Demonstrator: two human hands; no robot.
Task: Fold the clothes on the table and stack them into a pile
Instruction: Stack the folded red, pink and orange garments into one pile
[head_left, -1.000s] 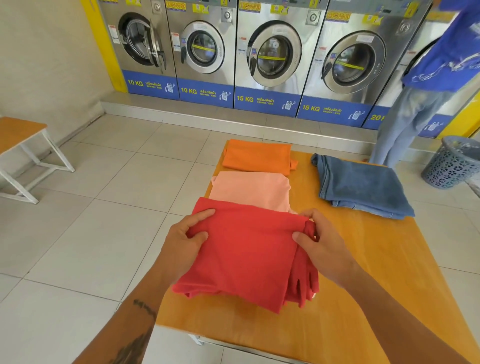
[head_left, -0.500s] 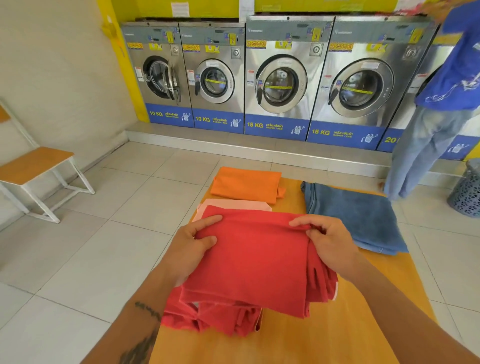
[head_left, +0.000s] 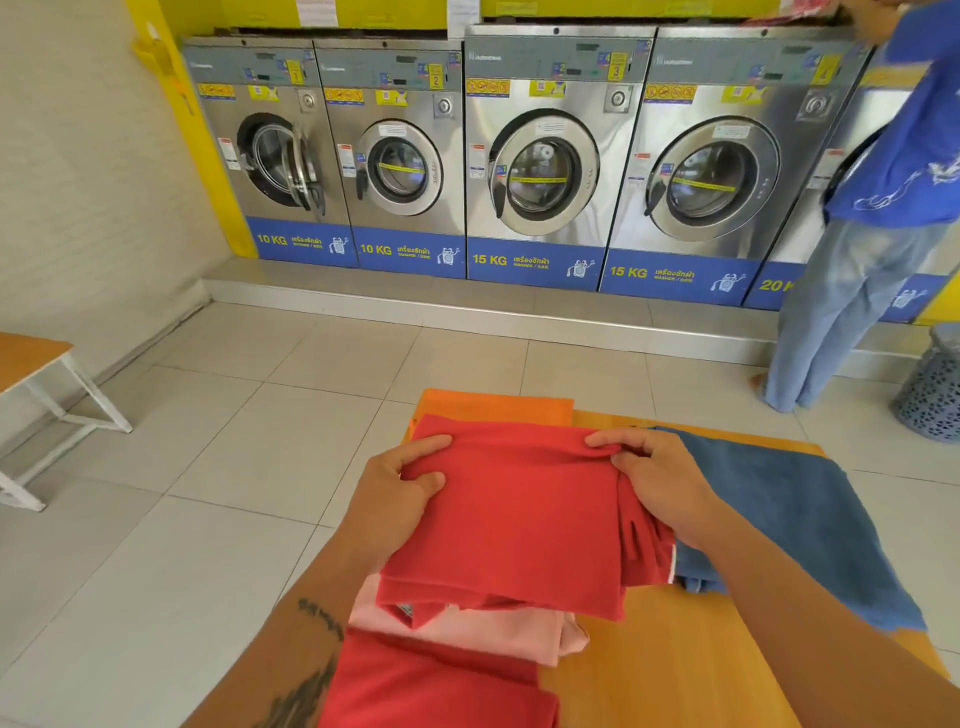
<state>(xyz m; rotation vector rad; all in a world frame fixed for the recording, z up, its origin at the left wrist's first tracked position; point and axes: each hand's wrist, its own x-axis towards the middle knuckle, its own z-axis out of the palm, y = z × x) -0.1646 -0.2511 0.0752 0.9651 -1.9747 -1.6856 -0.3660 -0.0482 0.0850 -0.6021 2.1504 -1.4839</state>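
A folded red garment (head_left: 511, 525) hangs lifted above the wooden table (head_left: 660, 670). My left hand (head_left: 400, 493) pinches its left edge and my right hand (head_left: 657, 478) grips its upper right corner. Below it lies a folded pink garment (head_left: 478, 631), partly covered. Another red garment (head_left: 431, 691) lies nearest me at the table's front left. A folded orange garment (head_left: 493, 408) sits at the far edge, mostly hidden behind the held piece. A blue towel-like cloth (head_left: 800, 514) lies to the right.
A row of washing machines (head_left: 530, 156) lines the far wall. A person in a blue shirt (head_left: 883, 208) stands at the right by a laundry basket (head_left: 930, 384). A wooden bench (head_left: 36, 395) stands on the left tiled floor.
Both hands have carried the folded red garment up and away from me, over the pink garment. A second red garment is now showing underneath at the front.
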